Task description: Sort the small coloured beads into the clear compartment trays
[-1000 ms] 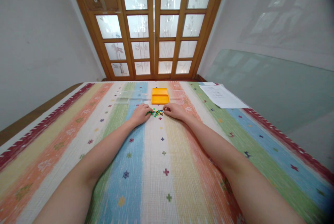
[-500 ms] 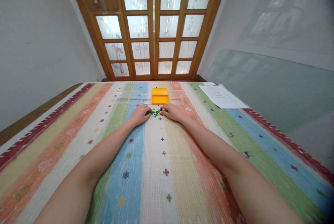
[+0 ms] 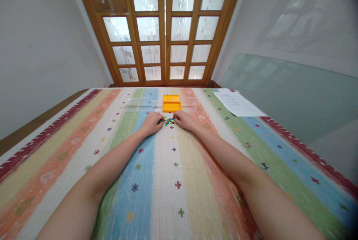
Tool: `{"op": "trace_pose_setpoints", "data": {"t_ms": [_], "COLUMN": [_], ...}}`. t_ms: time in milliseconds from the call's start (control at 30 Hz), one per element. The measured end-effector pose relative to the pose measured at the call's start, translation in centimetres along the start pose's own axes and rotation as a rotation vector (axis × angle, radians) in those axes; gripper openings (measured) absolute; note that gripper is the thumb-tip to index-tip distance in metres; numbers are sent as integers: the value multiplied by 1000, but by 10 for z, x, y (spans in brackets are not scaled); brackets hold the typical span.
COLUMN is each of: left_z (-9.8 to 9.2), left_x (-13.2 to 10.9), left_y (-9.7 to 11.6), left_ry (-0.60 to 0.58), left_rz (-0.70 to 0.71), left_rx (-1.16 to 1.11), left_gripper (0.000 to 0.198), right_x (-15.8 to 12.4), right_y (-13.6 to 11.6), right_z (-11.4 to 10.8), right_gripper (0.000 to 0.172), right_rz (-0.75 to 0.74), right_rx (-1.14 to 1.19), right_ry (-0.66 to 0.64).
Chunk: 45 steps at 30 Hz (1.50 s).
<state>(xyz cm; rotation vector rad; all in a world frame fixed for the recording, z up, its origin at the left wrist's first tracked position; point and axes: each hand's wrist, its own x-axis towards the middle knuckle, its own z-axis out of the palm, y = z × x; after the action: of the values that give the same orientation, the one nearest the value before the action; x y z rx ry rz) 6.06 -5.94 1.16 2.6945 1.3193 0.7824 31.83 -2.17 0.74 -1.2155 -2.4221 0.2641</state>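
Observation:
A small heap of tiny coloured pieces [image 3: 168,121] lies on the striped cloth, just in front of an orange tray [image 3: 171,103]. My left hand [image 3: 151,122] rests palm down at the heap's left side with its fingers curled against the pieces. My right hand [image 3: 184,119] lies at the heap's right side, fingers bent and pressed together at the edge of the pieces. Whether either hand pinches a piece is too small to make out. Both forearms stretch far out across the cloth.
The table wears a striped multicoloured cloth [image 3: 173,180]. A clear plastic tray [image 3: 138,103] flanks the orange one. A printed sheet of paper [image 3: 237,103] lies at the far right. Wooden glazed doors [image 3: 165,27] stand behind, and a glass pane [image 3: 293,91] leans at right.
Both hands have crept slightly closer together around the heap, the right hand sliding a little left and away from me. The heap looks more tightly gathered.

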Motion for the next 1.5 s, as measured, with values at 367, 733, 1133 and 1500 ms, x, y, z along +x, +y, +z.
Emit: {"op": "trace_pose_setpoints", "data": {"t_ms": [367,733,1133,1500], "left_z": [1,-11,-28,-29], "left_x": [2,0,-25,-33], "left_y": [-4,-54,-158,-163], "left_ry": [61,318,793,777], "left_rz": [-147,-357,-800,-874], "left_rx": [-106,-266,-559,-562], "left_gripper": [14,26,29,49], "right_x": [-1,-4,-4,-4], "right_y": [2,7,12,13], "right_z": [2,-8,-4,-3], "right_gripper": [22,23,22,21], "right_rz": [-1,25,1,-10], "right_rx": [10,-31,-34,-40], "right_ry": [22,6,29,34]}}
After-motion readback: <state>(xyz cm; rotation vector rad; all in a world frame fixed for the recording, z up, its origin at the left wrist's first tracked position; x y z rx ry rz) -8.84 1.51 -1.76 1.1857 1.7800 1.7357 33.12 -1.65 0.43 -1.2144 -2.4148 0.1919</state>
